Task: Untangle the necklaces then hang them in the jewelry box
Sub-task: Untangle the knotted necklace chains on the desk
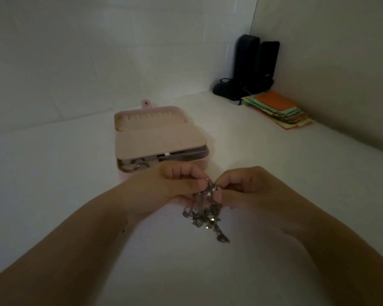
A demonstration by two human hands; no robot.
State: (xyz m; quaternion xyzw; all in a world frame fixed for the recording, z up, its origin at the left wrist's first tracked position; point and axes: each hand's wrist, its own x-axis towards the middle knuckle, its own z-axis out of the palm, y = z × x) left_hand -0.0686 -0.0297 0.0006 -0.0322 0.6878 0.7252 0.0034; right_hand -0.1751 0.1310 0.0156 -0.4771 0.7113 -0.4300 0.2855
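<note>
Desk (53, 195): white surface filling most of the head view, set into a corner of pale walls; dim light throughout
Jewelry box (159, 133): pale pink, lying open on the desk beyond the hands; its lid lies back flat with a row of small hooks along the far edge and a flat pocket panel below them; a small tab sticks out at the far side; the near tray shows compartments with what look like metal rings inside, too dark to tell more
Dark objects (250, 67): two upright black shapes standing in the far right corner of the desk, a black cable trailing at their base; what they are cannot be told
Paper stack (279, 109): loose pile of orange, green and yellow sheets lying just in front of the dark objects, against the right wall
Left hand (170, 186): raised just in front of the box; fingers curled, its grip narrow, thumb and fingertips pinching the top of the chains
Right hand (243, 188): level with the left and almost touching it; fingers curled, grip narrow, pinching the same knot from the other side
Necklaces (206, 215): a tangled bunch of dark metal chains held between both hands; the clump hangs down below the fingers, above the desk, one strand trailing lowest to the right
</note>
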